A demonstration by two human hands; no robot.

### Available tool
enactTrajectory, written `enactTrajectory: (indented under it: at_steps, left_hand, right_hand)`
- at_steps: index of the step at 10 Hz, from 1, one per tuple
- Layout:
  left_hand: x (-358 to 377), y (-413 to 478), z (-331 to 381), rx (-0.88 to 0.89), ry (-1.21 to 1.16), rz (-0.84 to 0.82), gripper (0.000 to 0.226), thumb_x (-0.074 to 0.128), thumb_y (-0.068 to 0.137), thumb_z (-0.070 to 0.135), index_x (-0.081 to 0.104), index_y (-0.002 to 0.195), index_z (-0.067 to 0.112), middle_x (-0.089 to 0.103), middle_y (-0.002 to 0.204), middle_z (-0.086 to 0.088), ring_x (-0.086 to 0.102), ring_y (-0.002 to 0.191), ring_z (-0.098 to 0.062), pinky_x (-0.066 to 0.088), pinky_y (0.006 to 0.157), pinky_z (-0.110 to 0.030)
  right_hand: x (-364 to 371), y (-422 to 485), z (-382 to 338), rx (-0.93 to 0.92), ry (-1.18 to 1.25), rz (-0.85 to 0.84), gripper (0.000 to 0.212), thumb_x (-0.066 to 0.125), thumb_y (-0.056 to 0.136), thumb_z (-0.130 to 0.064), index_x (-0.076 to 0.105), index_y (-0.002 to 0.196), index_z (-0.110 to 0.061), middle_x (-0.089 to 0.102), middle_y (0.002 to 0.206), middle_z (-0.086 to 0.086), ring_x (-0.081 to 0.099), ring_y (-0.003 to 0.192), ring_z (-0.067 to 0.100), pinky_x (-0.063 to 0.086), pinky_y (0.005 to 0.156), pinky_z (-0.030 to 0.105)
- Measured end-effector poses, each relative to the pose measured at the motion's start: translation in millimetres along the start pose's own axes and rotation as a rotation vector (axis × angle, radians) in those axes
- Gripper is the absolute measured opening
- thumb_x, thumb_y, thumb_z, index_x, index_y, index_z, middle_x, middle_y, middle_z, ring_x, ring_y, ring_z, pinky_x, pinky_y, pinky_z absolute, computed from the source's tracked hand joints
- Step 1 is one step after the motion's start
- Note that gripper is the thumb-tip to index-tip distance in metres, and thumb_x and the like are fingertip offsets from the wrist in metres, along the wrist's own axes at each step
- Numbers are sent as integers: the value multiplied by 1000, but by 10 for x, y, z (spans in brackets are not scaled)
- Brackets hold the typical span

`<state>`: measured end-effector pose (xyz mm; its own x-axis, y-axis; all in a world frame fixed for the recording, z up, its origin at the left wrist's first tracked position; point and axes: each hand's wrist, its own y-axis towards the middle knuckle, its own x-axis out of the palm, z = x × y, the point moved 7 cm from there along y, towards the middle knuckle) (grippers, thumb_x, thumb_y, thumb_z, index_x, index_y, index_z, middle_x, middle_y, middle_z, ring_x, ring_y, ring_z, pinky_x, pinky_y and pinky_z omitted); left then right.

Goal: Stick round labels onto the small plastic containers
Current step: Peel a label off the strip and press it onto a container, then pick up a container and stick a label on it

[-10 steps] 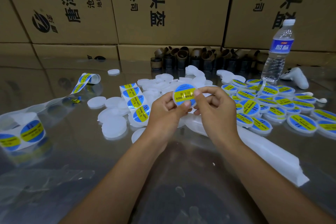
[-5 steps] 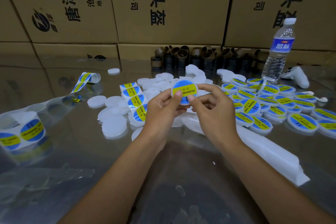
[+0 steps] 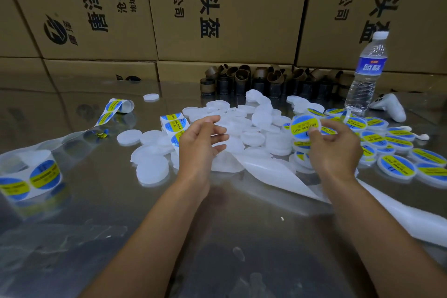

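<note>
My right hand (image 3: 335, 147) pinches a small round white container with a blue and yellow label (image 3: 305, 126) and holds it over the pile of labelled containers (image 3: 396, 164) on the right. Apart from it, my left hand (image 3: 202, 143) hovers with relaxed fingers and holds nothing, above the heap of plain white containers (image 3: 251, 128) in the middle. A strip of round labels (image 3: 174, 123) lies just left of my left hand. A label roll (image 3: 31, 176) sits at the far left.
A water bottle (image 3: 366, 72) stands at the back right beside a white controller (image 3: 390, 106). Brown cardboard cores (image 3: 266, 80) line the back under stacked cartons (image 3: 217, 7). White backing paper (image 3: 278, 172) trails across the shiny table toward the right edge.
Both hands held the labelled container together at the centre. Now the left hand has let go and drawn left, while the right hand has carried the container right, over the labelled pile.
</note>
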<state>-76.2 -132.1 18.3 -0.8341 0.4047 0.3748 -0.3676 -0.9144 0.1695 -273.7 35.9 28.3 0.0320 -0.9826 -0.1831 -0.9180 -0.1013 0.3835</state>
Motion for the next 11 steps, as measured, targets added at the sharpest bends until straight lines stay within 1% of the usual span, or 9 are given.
enactTrajectory:
  at_steps: [1,2,3,4,5,6,7,9,11]
  left_hand:
    - [-15,2,4,-13,-20,1,27,43,97,11,65,84,21,62,56,10,64,58,-5,51,55,-16]
    - [-7,-2,-6,-20,-13,-8,28,43,96,8,64,83,21,61,56,10,63,58,-5,50,54,-16]
    - [9,3,-10,-15,-7,-19,28,43,95,7,64,84,21,61,56,9,63,58,-6,50,54,-16]
    - [29,-1,-11,-10,0,-36,28,43,96,8,64,84,21,61,57,9,63,58,-6,50,54,-16]
    - [42,1,-14,-9,13,-46,28,43,96,8,65,84,21,62,57,8,64,59,-6,50,54,-17]
    - [47,0,-11,-8,19,-49,28,43,96,8,65,84,20,62,57,8,64,58,-6,51,54,-17]
    - [49,-8,-9,-7,21,-51,28,43,96,8,65,83,20,62,57,8,64,58,-6,51,54,-17]
    - [55,-8,-14,-12,37,-55,29,43,97,8,65,83,21,62,57,8,64,59,-6,52,56,-17]
    - [71,-3,-31,-14,51,-63,30,43,97,8,66,83,22,63,57,8,65,60,-6,52,56,-18]
  right_hand:
    - [-32,41,105,46,-119,-20,30,64,86,-20,63,115,-12,64,84,8,57,103,29,37,83,28]
    - [-34,40,135,30,-191,-22,35,63,86,-18,58,119,-10,62,84,9,52,111,33,38,87,34]
    - [-12,22,132,-9,-302,-35,31,59,87,-18,53,117,-10,64,100,19,52,108,38,40,83,39]
    - [-2,-1,103,-79,-418,-44,27,58,87,-17,50,111,-10,63,101,21,54,99,40,37,74,38]
    - [50,-49,-43,-236,-443,-80,23,59,85,-16,55,108,-13,62,102,14,54,100,35,33,70,35]
    - [260,-199,-231,-484,-481,-294,16,65,83,-20,66,99,-20,59,91,0,48,103,23,34,72,32]
    - [404,-308,-240,-612,-681,-452,13,66,84,-30,72,93,-24,58,94,1,41,102,22,35,79,34]
    - [454,-303,-129,-574,-918,-478,23,52,91,-38,72,99,-32,48,105,3,35,106,26,32,86,34]
    - [456,-290,-118,-549,-906,-483,18,55,90,-34,73,91,-30,46,99,2,35,105,27,32,83,34]
